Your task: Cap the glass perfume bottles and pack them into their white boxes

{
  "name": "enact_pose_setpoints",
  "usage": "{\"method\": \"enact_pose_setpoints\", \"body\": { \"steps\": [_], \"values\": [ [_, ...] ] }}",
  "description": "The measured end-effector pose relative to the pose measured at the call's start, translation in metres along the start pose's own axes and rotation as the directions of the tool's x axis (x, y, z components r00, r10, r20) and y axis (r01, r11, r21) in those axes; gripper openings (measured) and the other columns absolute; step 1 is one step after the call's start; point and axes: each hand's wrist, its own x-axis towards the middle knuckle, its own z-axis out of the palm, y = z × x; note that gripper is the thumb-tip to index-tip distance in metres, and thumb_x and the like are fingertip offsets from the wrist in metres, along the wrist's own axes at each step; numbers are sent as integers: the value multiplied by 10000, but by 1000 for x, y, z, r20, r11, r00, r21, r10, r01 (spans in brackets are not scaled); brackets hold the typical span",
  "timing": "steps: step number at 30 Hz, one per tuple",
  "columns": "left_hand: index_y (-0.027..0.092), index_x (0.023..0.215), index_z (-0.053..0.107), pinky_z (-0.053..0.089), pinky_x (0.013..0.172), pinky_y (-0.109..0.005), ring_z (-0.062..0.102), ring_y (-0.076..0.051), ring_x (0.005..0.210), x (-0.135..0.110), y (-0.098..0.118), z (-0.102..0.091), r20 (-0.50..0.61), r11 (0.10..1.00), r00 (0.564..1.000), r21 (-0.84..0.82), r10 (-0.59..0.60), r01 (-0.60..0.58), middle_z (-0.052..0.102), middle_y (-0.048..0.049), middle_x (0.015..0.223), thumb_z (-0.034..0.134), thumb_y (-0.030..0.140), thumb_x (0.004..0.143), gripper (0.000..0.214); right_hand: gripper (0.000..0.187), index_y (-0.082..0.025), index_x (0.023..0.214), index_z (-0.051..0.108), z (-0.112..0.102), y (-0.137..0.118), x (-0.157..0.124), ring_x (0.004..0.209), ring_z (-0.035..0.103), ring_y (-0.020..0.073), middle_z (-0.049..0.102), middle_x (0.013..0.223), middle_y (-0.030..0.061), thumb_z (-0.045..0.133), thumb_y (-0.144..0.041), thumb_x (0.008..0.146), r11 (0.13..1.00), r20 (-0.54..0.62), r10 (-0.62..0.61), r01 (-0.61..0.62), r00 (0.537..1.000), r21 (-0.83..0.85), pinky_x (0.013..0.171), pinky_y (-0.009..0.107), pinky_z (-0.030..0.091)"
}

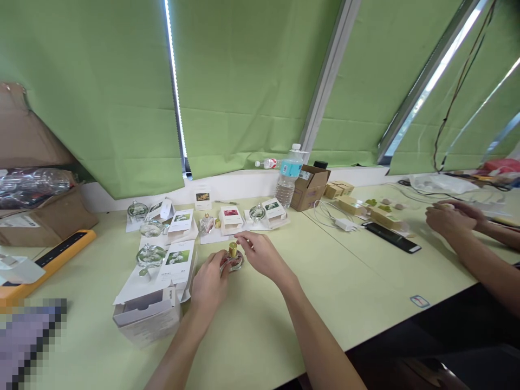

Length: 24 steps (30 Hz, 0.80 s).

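Okay, look at the left hand (209, 284), curled round a glass perfume bottle (232, 262) with a gold cap, fingers closed against its side and the forearm reaching in from the bottom of the view. The right hand (263, 257) comes across from the other side, fingers loosely extended and slightly spread right at the top of the bottle; whether they're touching the glass, I can't tell from here. The bottle is held just above the bench (345, 281) or resting on it, and that's hard to call as well.

Left of the bottle, an open white carton (147, 319) sits with its flaps folded out, the inside too shadowed to read. Just beyond it, clear glass bottles (151, 255) stand among printed white cards (177, 257). Farther back from the perfume bottle, there's an open cardboard box (309, 187) right beside a plastic water bottle (288, 177). Well off to the bottle's right, a co-worker's hands (450, 215) are pressed close together, one over the other, near a black phone (391, 236).
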Motion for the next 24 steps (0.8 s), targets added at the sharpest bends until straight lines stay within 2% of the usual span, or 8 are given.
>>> {"method": "enact_pose_setpoints", "body": {
  "steps": [4, 8, 12, 15, 18, 20, 22, 24],
  "values": [
    [267, 1194, 570, 418, 719, -297, 631, -240, 970, -1, 1, -2, 15, 1000, 1000, 11, 3, -3, 664, -77, 1153, 449, 264, 907, 312, 381, -212, 1139, 643, -5, 10, -2, 773, 624, 167, 702, 997, 55, 471, -88, 824, 999, 124, 33, -33, 992, -5, 673, 261, 454],
    [225, 1293, 503, 437, 733, -332, 622, -273, 1019, -4, 3, -1, 7, 999, 1000, 38, -20, 19, 636, -118, 1214, 424, 283, 916, 389, 238, -211, 963, 669, -4, 9, -4, 682, 592, 141, 691, 914, 17, 562, -120, 770, 999, 261, -22, 14, 965, 30, 592, 235, 427],
    [205, 1345, 444, 467, 779, -364, 571, -301, 1135, -13, 13, -4, -105, 993, 994, 117, 25, -13, 505, -123, 1378, 418, 317, 919, 442, 112, -176, 835, 656, 4, 5, -2, 656, 569, 140, 678, 811, 13, 647, -148, 727, 1000, 260, 0, -6, 965, 23, 546, 218, 388],
    [248, 1286, 504, 493, 799, -358, 613, -262, 1063, -29, 27, -10, -195, 987, 971, 100, 142, -124, 562, -91, 1296, 424, 313, 925, 376, 96, -168, 819, 656, 9, 8, -1, 659, 570, 137, 682, 799, 17, 640, -134, 731, 1000, 252, 10, -14, 968, 16, 554, 212, 384],
    [297, 1227, 560, 502, 825, -340, 625, -241, 1041, -57, 34, -17, -322, 949, 896, 16, 304, -316, 622, -70, 1200, 501, 256, 896, 338, 81, -179, 825, 663, 10, 12, -1, 664, 563, 133, 684, 800, 11, 623, -162, 756, 1000, 250, 20, -23, 968, 11, 567, 212, 387],
    [324, 1095, 634, 518, 784, -357, 661, -248, 917, -82, 25, -21, -494, 930, 805, 20, 329, -368, 676, -61, 1067, 593, 225, 835, 281, 71, -189, 826, 664, 10, 15, -2, 665, 554, 133, 679, 804, 6, 625, -198, 767, 999, 247, 31, -34, 969, 6, 563, 212, 379],
    [340, 975, 669, 521, 799, -423, 668, -265, 823, -106, 0, -27, -694, 967, 689, 41, 209, -253, 692, -54, 915, 644, 229, 788, 218, 71, -193, 822, 658, 10, 16, -3, 654, 541, 133, 669, 801, 5, 634, -232, 768, 999, 243, 47, -47, 969, -3, 542, 211, 359],
    [325, 952, 654, 520, 832, -486, 660, -305, 883, -123, -36, -39, -778, 984, 621, -23, 95, -178, 679, -69, 954, 682, 256, 749, 216, 85, -191, 806, 644, 10, 16, -3, 645, 529, 136, 657, 791, 9, 644, -266, 765, 998, 238, 63, -62, 969, -12, 520, 212, 335]
  ]
}}
